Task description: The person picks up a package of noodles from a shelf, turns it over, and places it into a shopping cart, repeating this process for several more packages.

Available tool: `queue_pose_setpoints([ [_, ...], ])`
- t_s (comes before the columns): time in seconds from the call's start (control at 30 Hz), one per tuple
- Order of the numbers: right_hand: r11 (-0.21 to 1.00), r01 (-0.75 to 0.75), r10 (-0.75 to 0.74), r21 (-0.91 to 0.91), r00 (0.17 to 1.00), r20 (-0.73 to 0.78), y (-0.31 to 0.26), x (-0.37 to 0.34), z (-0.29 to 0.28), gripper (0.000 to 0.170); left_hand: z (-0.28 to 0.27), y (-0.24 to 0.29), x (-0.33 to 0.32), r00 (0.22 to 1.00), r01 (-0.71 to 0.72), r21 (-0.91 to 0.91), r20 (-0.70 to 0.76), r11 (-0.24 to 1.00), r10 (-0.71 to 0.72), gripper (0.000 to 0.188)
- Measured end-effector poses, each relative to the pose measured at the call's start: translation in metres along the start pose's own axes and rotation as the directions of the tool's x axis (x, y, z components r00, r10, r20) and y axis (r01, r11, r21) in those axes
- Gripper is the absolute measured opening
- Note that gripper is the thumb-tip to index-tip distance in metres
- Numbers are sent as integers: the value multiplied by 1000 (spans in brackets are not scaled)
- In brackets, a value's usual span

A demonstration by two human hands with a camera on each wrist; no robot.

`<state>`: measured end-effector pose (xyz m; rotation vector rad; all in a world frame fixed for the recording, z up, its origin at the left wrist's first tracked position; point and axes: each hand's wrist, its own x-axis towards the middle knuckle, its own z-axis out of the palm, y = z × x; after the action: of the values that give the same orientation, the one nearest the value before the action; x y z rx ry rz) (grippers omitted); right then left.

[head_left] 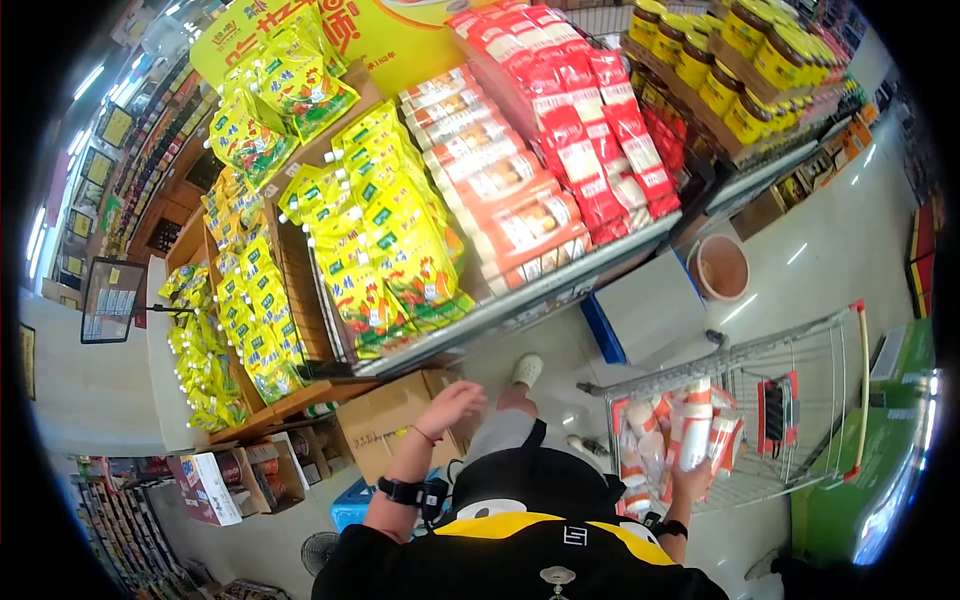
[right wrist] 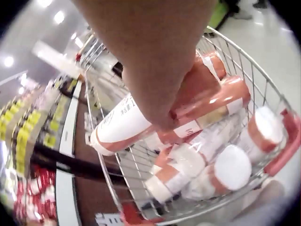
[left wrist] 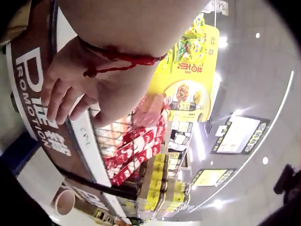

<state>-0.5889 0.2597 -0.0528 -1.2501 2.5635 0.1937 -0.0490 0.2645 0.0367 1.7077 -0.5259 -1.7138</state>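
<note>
My right hand (head_left: pixel 688 482) reaches into the shopping cart (head_left: pixel 800 400) and holds a white-and-orange cylindrical pack (head_left: pixel 693 430). In the right wrist view that pack (right wrist: pixel 124 123) lies slanted over the others, its white side printed with dark characters; my fingertips are hidden. Several similar packs (right wrist: pixel 233 167) lie loosely beneath and beside it. My left hand (head_left: pixel 455 405) hangs in the air before the display, fingers loosely bent and holding nothing. In the left wrist view the left hand (left wrist: pixel 75 80), with a red string bracelet, overlaps the display's front edge.
Ahead stands a display with yellow pouches (head_left: pixel 385 235), orange-and-white packs (head_left: pixel 510 200) and red packs (head_left: pixel 590 130). Yellow-lidded jars (head_left: pixel 720 85) are at the far right. A bucket (head_left: pixel 720 268), a white box (head_left: pixel 650 310) and a cardboard carton (head_left: pixel 385 425) stand on the floor.
</note>
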Motion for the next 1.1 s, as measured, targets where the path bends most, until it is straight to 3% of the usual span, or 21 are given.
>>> queue_pose_setpoints([
  [0.1,975,-202,150,-91,903,-402,-24,9,15,59,-47,53,11,990,-114,11,-80,993,114,31],
  [0.13,963,-257,213,-86,915,-344,-26,16,33,57,-60,71,15,982,-121,25,-142,992,124,31],
  [0.2,924,-371,342,-93,910,-233,-51,17,28,53,-83,91,30,938,-265,48,-220,963,269,34],
  [0.23,930,-365,359,-37,926,-119,-67,20,25,56,-91,100,34,952,-228,-26,-217,973,217,37],
  [0.3,999,-32,36,20,971,-235,-111,40,39,54,-96,119,38,986,-126,54,-102,991,131,38],
  [0.33,941,245,-203,232,960,-191,-141,40,34,43,-96,127,35,996,-74,98,-47,992,78,38],
  [0.37,821,455,-402,344,890,-216,-181,32,22,40,-90,141,30,997,-52,153,-53,987,60,38],
  [0.43,511,614,-659,602,729,-185,-270,11,-18,30,-93,149,30,1000,-17,186,-15,982,20,38],
  [0.5,341,825,-812,450,500,-301,-351,-14,-84,21,-97,154,40,998,-28,130,56,991,21,40],
  [0.57,221,811,-804,542,466,-371,-414,-23,-125,15,-100,160,60,985,-68,-21,158,997,71,43],
  [0.63,119,866,-806,486,370,-462,-465,-21,-159,12,-88,170,85,976,-137,-367,107,920,188,43],
  [0.67,172,946,-858,274,280,-430,-485,-14,-170,13,-82,175,98,970,-168,-524,63,835,235,43],
  [0.7,195,980,-906,45,197,-376,-504,-5,-178,15,-80,173,117,988,-89,-665,38,741,152,42],
  [0.77,281,932,-952,-229,300,53,-541,21,-171,21,-78,167,154,999,34,-882,28,471,-20,41],
  [0.87,392,880,-714,-267,475,515,-582,45,-144,27,-65,188,172,890,328,-820,101,470,-445,40],
  [0.9,371,893,-687,-253,448,573,-585,66,-116,28,-57,188,176,959,271,-632,118,726,-256,41],
  [0.93,351,906,-655,-236,418,629,-586,97,-78,29,-50,183,181,981,140,-397,183,907,-71,41],
  [0.97,334,918,-621,-215,386,682,-589,112,-59,30,-48,160,209,959,142,-425,284,894,-17,41],
  [1.03,490,854,-528,-172,448,722,-597,100,-74,34,-45,116,266,875,167,-475,475,864,92,41],
  [1.07,565,810,-473,-157,474,743,-595,94,-86,36,-42,115,274,852,457,-613,509,644,-121,41],
  [1.1,594,803,-557,-47,453,697,-591,92,-93,36,-43,120,271,866,450,-601,475,661,-158,41],
])
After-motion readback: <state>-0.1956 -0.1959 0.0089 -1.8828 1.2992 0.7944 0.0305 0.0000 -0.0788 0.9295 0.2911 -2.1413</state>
